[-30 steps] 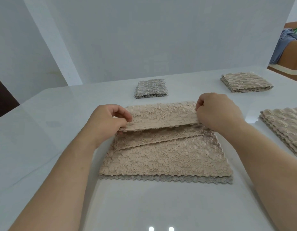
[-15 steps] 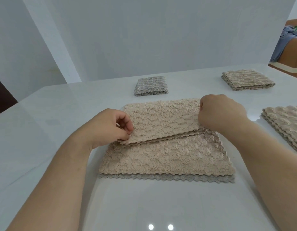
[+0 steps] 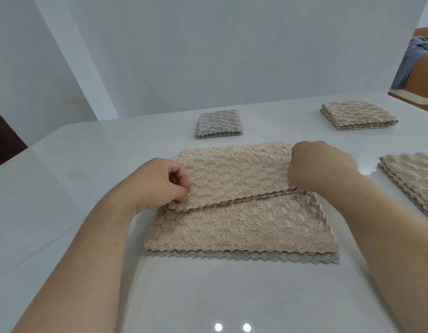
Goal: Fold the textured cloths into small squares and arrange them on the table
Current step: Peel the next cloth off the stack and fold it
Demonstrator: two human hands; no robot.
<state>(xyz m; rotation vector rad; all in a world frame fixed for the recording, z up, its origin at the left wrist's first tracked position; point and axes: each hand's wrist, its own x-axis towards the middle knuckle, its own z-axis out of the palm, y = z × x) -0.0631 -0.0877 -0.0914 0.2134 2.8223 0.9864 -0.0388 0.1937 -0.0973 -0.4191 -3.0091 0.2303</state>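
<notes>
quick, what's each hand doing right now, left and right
Left hand: closed, pinching the left corner of the beige cloth being folded.
Right hand: closed on the cloth's right corner.

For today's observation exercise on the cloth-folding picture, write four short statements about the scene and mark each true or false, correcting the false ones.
1. Both hands pinch the beige cloth's folded flap. True: left hand, right hand, beige cloth.
2. The small grey folded cloth lies nearest the person. False: it lies beyond the beige cloth.
3. A grey layer shows under the beige cloth's near edge. True.
4. The table is dark wood. False: it is glossy white.
</notes>
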